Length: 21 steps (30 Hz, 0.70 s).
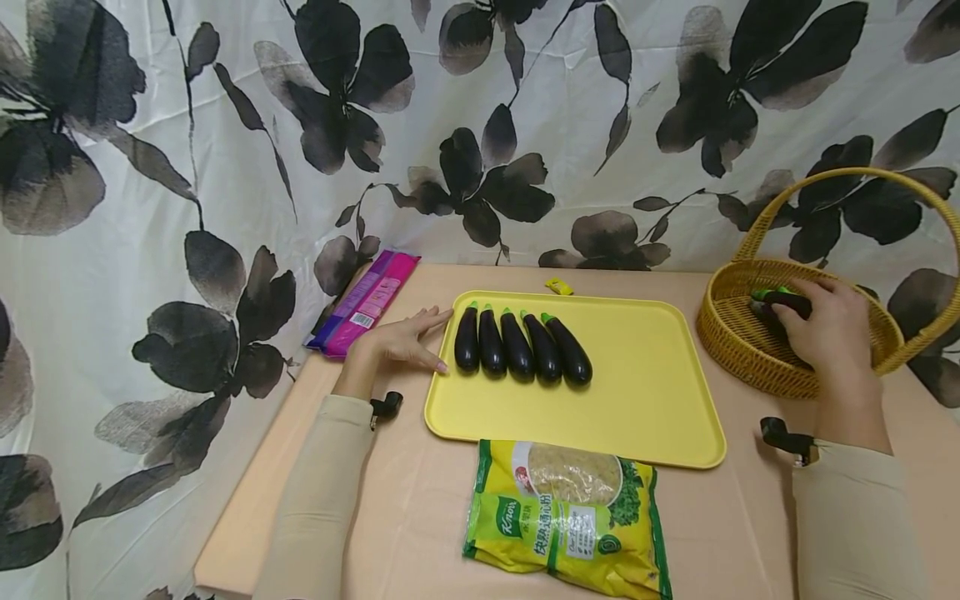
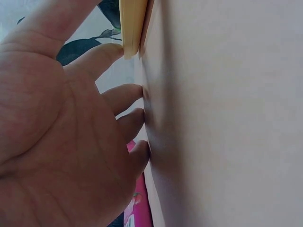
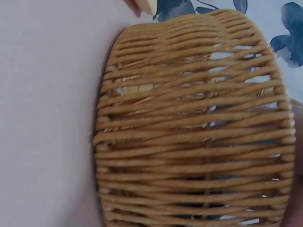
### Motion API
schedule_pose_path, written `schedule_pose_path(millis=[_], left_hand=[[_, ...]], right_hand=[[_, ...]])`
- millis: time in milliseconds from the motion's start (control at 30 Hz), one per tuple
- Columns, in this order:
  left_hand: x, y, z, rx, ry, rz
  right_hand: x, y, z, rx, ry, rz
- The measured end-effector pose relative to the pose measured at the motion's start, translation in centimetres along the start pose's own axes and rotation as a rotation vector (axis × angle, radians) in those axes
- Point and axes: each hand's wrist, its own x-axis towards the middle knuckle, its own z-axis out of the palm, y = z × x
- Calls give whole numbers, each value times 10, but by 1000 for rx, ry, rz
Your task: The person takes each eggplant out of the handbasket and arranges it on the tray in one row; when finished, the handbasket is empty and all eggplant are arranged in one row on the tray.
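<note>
Several dark purple eggplants (image 1: 517,347) lie side by side in a row on the left half of a yellow tray (image 1: 645,383), green stems at the far end. My left hand (image 1: 405,340) touches the tray's left edge with fingers spread; in the left wrist view the tray's edge (image 2: 132,28) meets a fingertip. Inside the wicker basket (image 1: 738,362) at the right, my right hand (image 1: 834,327) grips an eggplant (image 1: 792,303) with a green stem. Another dark shape beneath it is partly hidden. The right wrist view shows mostly the basket's woven side (image 3: 199,123).
A yellow-green Knorr bag (image 1: 562,521) lies in front of the tray, against its near edge. Behind my left hand is a pink-purple packet (image 1: 367,304). A small yellow wrapper (image 1: 558,286) sits beyond the tray. The basket's tall handle (image 1: 862,173) arches over it. A floral curtain (image 1: 465,192) hangs behind.
</note>
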Motion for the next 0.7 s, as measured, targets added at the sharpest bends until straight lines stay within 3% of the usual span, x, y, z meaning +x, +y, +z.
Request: schedule_pose_path(millis=[700], left_hand=[[-1,-3,-1,17,-2,12]], right_hand=[[-7,14,-4,-81,-98,130]])
